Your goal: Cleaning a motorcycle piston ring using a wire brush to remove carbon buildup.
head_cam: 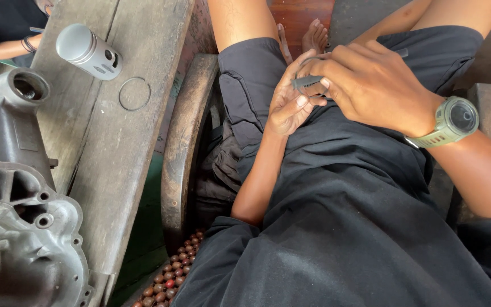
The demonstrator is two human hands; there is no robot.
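Both hands pinch a thin, curved grey metal ring.

L hand & R hand meet over lap, fingers curled.

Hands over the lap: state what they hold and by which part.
Both the left hand and the right hand pinch a small dark grey metal piece by its ends, fingertips covering most of it; its exact kind cannot be told.

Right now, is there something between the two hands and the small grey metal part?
Nothing visible. The left hand and the right hand both already touch the small grey part, which sits between their fingers over the lap in black clothing.
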